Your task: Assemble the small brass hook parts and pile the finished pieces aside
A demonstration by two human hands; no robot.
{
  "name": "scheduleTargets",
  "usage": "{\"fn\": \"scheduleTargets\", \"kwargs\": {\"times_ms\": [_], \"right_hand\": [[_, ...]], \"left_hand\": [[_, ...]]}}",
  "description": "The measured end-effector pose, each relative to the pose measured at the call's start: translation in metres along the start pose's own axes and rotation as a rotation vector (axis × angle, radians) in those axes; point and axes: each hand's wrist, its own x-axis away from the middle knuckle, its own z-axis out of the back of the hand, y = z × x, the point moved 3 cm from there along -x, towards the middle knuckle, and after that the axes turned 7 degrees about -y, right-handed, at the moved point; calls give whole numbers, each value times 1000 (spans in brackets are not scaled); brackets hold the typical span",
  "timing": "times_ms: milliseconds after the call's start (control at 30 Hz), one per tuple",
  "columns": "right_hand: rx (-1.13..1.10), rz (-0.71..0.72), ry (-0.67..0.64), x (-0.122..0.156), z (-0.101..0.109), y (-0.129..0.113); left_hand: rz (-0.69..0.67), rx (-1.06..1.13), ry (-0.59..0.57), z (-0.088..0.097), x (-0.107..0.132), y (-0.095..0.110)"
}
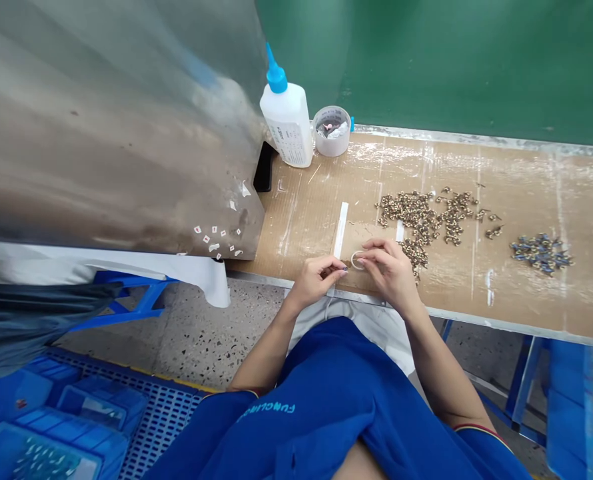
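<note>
Near the front edge of the cardboard-covered table, my right hand [384, 268] pinches a small white ring [357, 260] between thumb and fingers. Just left of it, my left hand [320, 277] has its fingertips pressed together on a tiny dark piece, too small to name. The hands are close but apart. Beyond my right hand spreads a heap of small brass-coloured metal parts [411, 212], partly hidden by that hand. Farther right lies a smaller pile of similar parts with bluish ends [541, 253]. A white strip [341, 230] is stuck to the table behind my left hand.
A white bottle with a blue nozzle [289, 123] and a tape roll [332, 131] holding scraps stand at the back left. A dark phone-like object [264, 167] leans by the metal panel [126, 133]. A green surface [451, 67] borders the table. Blue bins [51, 440] are lower left.
</note>
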Motion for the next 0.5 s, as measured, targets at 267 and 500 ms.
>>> {"fn": "scheduleTargets", "kwargs": {"times_ms": [267, 500], "right_hand": [[181, 62, -47, -5, 11, -4], [188, 90, -22, -7, 7, -7]], "left_hand": [[15, 39, -11, 1, 0, -2], [-37, -35, -12, 2, 0, 1]]}}
